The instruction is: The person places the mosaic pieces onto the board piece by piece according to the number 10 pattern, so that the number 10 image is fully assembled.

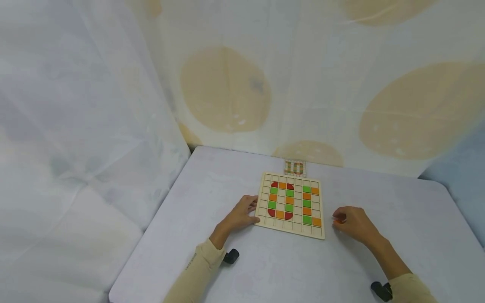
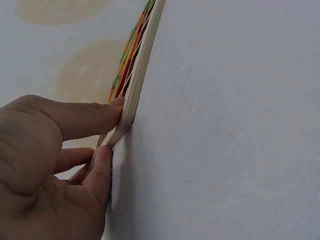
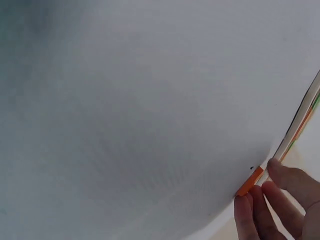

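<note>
A square wooden grid board (image 1: 270,227) lies on the table, bearing red, orange and green pieces: a rounded ring at left and a column with side tiles at right. My left hand (image 1: 239,213) holds the board's left edge near its front corner. In the left wrist view, the left thumb and fingers (image 2: 102,167) sit around that corner. To the right of the board, my right hand (image 1: 354,224) pinches an orange tile (image 3: 249,181) between thumb and fingers, low over the table. Part of that tile is hidden by the fingertips.
A small pattern card (image 1: 295,168) with a similar coloured design lies behind the board, close to the back curtain (image 1: 227,92). Dark wrist-camera parts (image 1: 231,256) stick out at both sleeves. The white table (image 1: 170,227) has rounded corners.
</note>
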`<state>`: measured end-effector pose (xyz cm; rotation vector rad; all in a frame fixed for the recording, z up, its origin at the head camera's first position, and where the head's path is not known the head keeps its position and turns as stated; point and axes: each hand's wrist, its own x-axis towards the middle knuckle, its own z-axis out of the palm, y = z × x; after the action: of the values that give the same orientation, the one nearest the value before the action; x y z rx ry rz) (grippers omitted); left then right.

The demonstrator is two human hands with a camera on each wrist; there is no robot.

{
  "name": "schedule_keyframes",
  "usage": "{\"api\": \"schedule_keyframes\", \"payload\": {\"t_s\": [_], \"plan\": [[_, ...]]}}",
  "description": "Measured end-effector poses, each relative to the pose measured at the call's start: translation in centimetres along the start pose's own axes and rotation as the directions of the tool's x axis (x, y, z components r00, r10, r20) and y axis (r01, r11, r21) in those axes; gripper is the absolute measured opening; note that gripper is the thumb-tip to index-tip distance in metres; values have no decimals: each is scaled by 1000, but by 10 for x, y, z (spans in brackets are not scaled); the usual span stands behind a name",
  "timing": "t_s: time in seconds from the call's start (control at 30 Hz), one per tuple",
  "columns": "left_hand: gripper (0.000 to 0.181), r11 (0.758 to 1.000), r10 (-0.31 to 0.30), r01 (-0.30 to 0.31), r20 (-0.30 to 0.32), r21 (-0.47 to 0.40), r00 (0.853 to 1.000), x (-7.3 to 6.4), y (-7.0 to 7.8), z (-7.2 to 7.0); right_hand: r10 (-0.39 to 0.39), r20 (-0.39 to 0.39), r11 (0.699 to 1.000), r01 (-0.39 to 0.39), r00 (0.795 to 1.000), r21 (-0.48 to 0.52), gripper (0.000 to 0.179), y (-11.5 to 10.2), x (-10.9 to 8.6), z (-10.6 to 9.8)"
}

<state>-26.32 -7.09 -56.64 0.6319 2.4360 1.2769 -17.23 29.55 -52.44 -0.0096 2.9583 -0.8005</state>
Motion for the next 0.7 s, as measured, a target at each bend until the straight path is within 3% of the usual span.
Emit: {"api": "schedule_keyframes", "payload": {"t_s": [0.4, 0.7], "plan": [[79, 1000, 8, -8, 5, -17, 1000, -2, 3, 0, 175, -22, 982, -176, 984, -70, 40, 3, -7, -11], [79, 1000, 11, -10, 5, -4, 1000, -2, 1, -2, 171, -27, 984, -172, 985, -50, 31, 5, -11, -12]]}}
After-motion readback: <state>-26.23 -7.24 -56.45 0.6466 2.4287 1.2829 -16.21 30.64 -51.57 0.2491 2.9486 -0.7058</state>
